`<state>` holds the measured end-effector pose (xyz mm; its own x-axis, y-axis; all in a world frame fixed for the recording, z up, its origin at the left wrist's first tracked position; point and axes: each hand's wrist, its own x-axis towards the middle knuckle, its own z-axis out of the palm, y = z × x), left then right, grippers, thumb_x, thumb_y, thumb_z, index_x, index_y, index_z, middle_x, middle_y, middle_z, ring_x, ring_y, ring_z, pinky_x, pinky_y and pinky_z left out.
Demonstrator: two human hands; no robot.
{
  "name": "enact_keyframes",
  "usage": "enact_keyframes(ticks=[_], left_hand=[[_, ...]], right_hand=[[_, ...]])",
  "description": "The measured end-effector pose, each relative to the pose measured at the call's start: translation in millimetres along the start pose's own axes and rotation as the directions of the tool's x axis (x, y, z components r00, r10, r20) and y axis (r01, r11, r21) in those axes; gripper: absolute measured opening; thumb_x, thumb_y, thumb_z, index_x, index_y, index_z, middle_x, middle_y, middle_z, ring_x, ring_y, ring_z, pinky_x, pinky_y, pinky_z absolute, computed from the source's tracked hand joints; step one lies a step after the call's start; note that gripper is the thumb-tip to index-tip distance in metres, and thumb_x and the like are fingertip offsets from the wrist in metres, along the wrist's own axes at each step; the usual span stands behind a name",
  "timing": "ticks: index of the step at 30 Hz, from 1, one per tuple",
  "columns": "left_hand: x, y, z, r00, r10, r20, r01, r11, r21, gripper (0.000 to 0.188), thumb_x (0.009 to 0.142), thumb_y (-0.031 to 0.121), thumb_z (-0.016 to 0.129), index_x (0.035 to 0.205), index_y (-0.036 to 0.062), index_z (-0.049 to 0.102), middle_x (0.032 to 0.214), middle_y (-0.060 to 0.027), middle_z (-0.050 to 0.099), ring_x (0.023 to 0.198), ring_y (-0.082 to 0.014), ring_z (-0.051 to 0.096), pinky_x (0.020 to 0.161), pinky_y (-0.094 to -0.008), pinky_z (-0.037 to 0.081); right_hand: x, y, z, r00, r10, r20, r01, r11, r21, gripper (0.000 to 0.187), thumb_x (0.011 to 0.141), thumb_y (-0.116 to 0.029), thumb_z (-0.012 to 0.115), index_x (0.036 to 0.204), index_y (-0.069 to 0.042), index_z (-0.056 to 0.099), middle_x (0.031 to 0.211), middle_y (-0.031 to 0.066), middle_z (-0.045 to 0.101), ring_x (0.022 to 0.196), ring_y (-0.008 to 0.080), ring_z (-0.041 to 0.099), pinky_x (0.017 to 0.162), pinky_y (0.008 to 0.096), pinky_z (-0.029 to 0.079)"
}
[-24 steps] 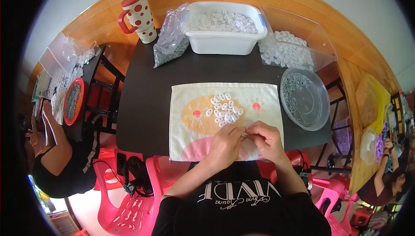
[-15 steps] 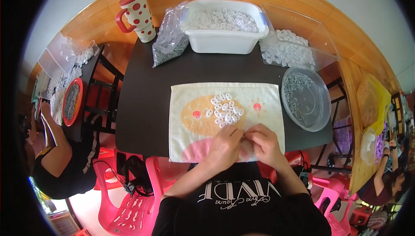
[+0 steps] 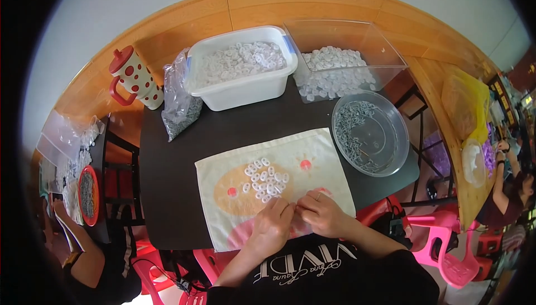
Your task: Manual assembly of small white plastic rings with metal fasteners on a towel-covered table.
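My left hand (image 3: 272,224) and my right hand (image 3: 322,214) meet at the near part of a cream towel (image 3: 329,185) with a printed pattern. Their fingertips are closed in a pinch against each other. Whatever sits between them is too small and covered to make out. Just beyond my left fingers lies a loose pile of small white oval plastic pieces with holes (image 3: 263,177). To the right of the towel stands a round clear basin (image 3: 393,162) holding small grey screws (image 3: 352,129).
At the back are a white tub (image 3: 245,97) of white plastic pieces, a clear box (image 3: 385,59) of whitish discs, a bag (image 3: 181,106) of grey bits and a dotted tumbler (image 3: 137,79). Another person (image 3: 92,260) sits at the left table by a red basin (image 3: 94,196).
The whole view has swung, so the table now appears tilted and lower in the picture. My hands stay together at the towel, fingers still pinched.
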<state>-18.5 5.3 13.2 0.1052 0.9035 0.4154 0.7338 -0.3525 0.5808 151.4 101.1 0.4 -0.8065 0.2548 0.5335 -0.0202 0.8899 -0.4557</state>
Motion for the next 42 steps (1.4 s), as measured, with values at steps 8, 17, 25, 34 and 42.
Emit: enact_keyframes(ticks=[8,17,25,34,42], left_hand=[[3,-6,-2,0.996,0.062,0.058,-0.064,0.997,0.032,0.032,0.064,0.0,0.061,0.095,-0.0105,0.062,0.083,-0.0155,0.053,0.077,-0.0321,0.054,0.063,-0.0371,0.049],[-1,1,-3,0.999,-0.027,-0.021,0.026,0.999,-0.037,0.032,0.068,-0.007,0.06,0.099,-0.0081,0.064,0.085,-0.0145,0.056,0.08,-0.0335,0.057,0.068,-0.0379,0.051],[-17,3,-2,0.995,0.022,-0.095,-0.016,0.998,0.059,0.044,0.062,-0.005,0.063,0.106,-0.0084,0.062,0.091,-0.0164,0.057,0.084,-0.0331,0.056,0.074,-0.0386,0.05],[-41,-3,-27,0.976,-0.058,-0.209,0.08,0.992,0.096,0.034,0.065,-0.004,0.066,0.099,-0.0089,0.063,0.096,-0.0177,0.058,0.088,-0.0348,0.055,0.077,-0.0398,0.049],[-40,-15,-31,0.938,-0.182,-0.294,0.222,0.969,0.108,0.025,0.068,-0.008,0.069,0.092,-0.0084,0.062,0.101,-0.0209,0.056,0.095,-0.037,0.053,0.08,-0.0418,0.049]], right_hand=[[6,1,-2,0.998,-0.011,0.068,0.015,0.998,-0.059,0.012,0.068,-0.008,0.062,0.075,-0.002,0.054,0.085,0.0118,0.052,0.078,0.0285,0.054,0.066,0.0377,0.046],[6,3,-2,0.998,0.069,-0.012,-0.067,0.991,0.115,0.019,0.066,0.008,0.065,0.082,0.0,0.059,0.083,0.0123,0.057,0.071,0.0305,0.058,0.061,0.0396,0.047],[122,31,-130,0.936,-0.071,-0.344,-0.105,0.878,-0.467,0.005,0.086,0.004,0.063,0.086,0.001,0.06,0.081,0.0148,0.059,0.072,0.0314,0.059,0.064,0.0368,0.047],[89,20,-37,0.984,0.176,0.025,-0.175,0.984,-0.029,0.021,0.082,0.006,0.062,0.101,-0.002,0.065,0.102,0.0151,0.061,0.094,0.0285,0.062,0.077,0.0357,0.052],[65,23,9,0.962,0.268,0.058,-0.255,0.951,-0.176,0.039,0.08,0.007,0.062,0.118,-0.002,0.061,0.122,0.0199,0.056,0.108,0.0387,0.054,0.092,0.0443,0.046]])
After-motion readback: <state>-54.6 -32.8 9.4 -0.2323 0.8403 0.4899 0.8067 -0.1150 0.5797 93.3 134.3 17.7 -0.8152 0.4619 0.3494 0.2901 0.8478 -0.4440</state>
